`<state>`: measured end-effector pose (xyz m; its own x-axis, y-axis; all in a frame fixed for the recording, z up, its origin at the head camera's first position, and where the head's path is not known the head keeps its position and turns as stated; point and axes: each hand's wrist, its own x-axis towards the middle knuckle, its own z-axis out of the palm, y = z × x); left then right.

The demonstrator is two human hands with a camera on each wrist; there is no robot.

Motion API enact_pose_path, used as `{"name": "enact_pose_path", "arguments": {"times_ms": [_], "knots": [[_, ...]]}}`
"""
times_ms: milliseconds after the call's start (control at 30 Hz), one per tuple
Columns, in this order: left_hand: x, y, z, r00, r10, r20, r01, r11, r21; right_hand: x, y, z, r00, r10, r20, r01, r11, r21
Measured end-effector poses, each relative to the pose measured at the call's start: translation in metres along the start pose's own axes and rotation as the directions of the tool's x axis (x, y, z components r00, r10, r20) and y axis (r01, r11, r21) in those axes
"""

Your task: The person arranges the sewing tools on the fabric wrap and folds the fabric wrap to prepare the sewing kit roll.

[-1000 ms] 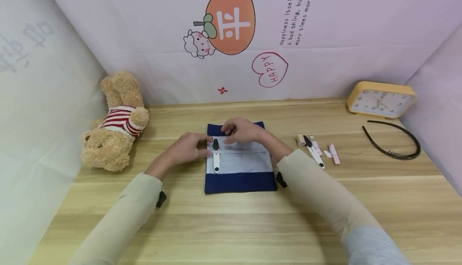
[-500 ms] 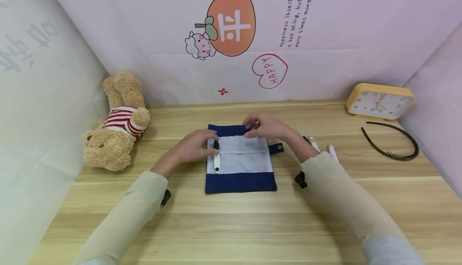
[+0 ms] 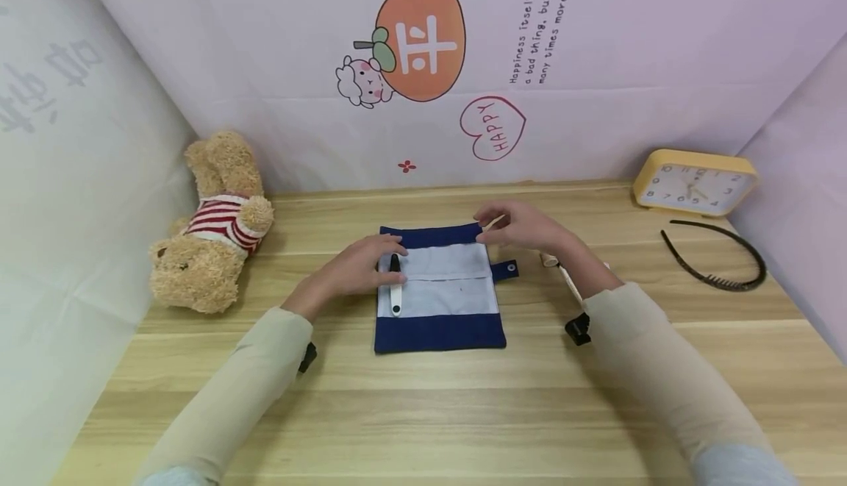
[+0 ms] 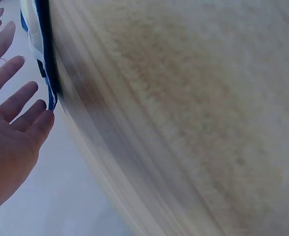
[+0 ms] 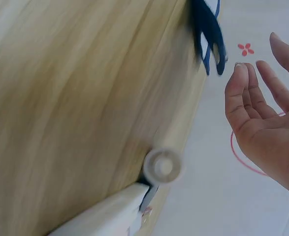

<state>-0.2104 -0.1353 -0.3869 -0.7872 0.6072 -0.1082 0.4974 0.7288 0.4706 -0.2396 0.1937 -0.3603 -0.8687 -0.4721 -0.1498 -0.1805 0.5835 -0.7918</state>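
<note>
The navy-and-grey cloth [image 3: 440, 333] lies flat in the middle of the table [image 3: 437, 412], a white-and-black tool [image 3: 396, 299] lengthwise by its left edge. Over that edge the left hand [image 3: 357, 265] is spread, fingers loose; I can't tell whether it touches. The right hand [image 3: 523, 226], fingers gently bent and thumb apart, is at the cloth's far right corner. A strap [image 3: 506, 270] juts from the right side. A bear [image 3: 221, 220] lies to the left; a clock [image 3: 695, 184] stands behind a headband [image 3: 731, 284] at right.
</note>
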Motion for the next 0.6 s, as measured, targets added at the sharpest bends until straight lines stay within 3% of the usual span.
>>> {"name": "enact_pose_path", "arguments": {"times_ms": [600], "knots": [[0.002,0.004,0.005,0.999,0.001,0.052,-0.001,1.0,0.004,-0.033,0.037,-0.03,0.999,0.043,-0.034,-0.042,0.999,0.031]]}}
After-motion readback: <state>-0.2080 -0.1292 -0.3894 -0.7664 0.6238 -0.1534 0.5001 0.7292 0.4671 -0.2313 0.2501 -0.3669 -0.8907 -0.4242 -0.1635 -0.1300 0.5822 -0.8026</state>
